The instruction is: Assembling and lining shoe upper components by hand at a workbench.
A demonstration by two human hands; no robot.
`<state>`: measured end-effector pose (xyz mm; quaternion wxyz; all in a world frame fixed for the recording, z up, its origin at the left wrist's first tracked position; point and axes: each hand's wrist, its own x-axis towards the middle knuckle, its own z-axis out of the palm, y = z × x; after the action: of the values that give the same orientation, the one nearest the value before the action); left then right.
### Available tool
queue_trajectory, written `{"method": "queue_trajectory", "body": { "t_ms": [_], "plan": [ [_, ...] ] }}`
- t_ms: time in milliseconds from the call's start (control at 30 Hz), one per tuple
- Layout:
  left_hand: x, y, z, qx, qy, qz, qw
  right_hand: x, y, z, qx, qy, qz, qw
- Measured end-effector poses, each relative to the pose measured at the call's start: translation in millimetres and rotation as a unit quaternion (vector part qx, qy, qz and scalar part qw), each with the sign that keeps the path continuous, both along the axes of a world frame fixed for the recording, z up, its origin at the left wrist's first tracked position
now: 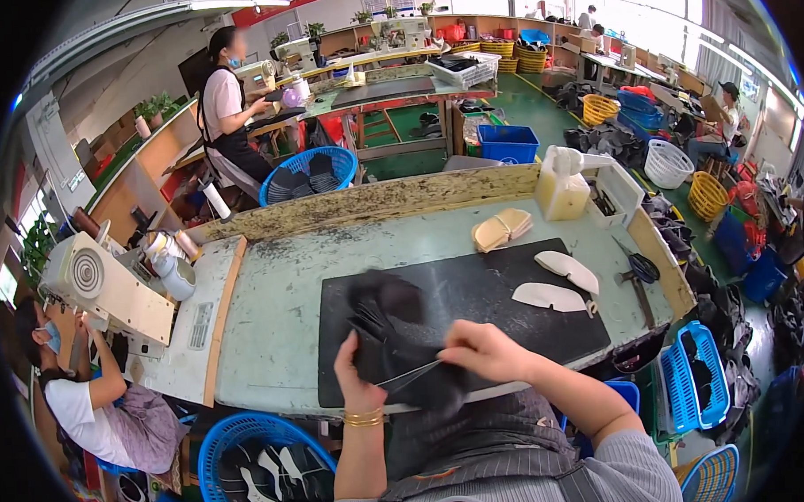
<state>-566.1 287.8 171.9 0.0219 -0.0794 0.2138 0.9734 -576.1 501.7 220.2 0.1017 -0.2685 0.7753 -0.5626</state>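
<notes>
At the near edge of the black cutting mat [547, 334], my left hand [360, 381] grips a bundle of dark, soft-looking pieces [391, 327], partly smeared by motion. A thin pale cord or band [412, 374] stretches taut across the bundle between my hands. My right hand [487, 350] pinches its other end, with the fingers closed against the dark material. To the right on the mat lie two white curved shoe-shaped pieces [545, 296]. Behind them, partly on the mat's far edge, sits a tied stack of cream pieces [502, 229].
Scissors [640, 265] and a hammer [638, 296] lie at the table's right end. A jug of yellowish liquid [563, 185] stands behind. A blue basket [266, 468] of shoe parts is at lower left. One person sews [107, 288] at left; another stands [231, 115] beyond the table.
</notes>
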Motion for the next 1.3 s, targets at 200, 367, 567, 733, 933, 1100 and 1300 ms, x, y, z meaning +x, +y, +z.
{"method": "queue_trajectory", "body": {
  "t_ms": [200,367,567,733,933,1100,1300],
  "plan": [
    [-27.7,-28.2,12.3,-0.112,0.024,0.290,0.950,87.5,48.2,-57.8,0.164,0.113,-0.043,0.979],
    [-68.9,-30.6,74.8,-0.610,0.088,0.523,0.589,3.7,195.6,-81.5,0.382,0.211,-0.382,0.815],
    [-139.1,38.4,19.8,-0.915,0.249,0.310,0.069,-44.4,195.9,-82.0,0.295,0.361,-0.299,0.833],
    [-149.1,59.8,-52.2,-0.917,0.310,0.052,0.246,-65.1,179.1,-135.1,0.392,0.369,-0.193,0.820],
    [-190.5,57.6,-44.6,-0.879,0.313,-0.031,0.358,-76.7,167.1,-124.1,0.458,0.426,-0.176,0.760],
    [-147.5,39.1,-52.1,-0.902,0.388,-0.005,0.190,-72.4,174.2,-136.0,0.423,0.411,-0.201,0.782],
    [-142.1,12.2,-68.0,-0.919,0.329,0.058,0.210,-75.9,161.0,-136.6,0.424,0.375,-0.262,0.782]
  ]
}}
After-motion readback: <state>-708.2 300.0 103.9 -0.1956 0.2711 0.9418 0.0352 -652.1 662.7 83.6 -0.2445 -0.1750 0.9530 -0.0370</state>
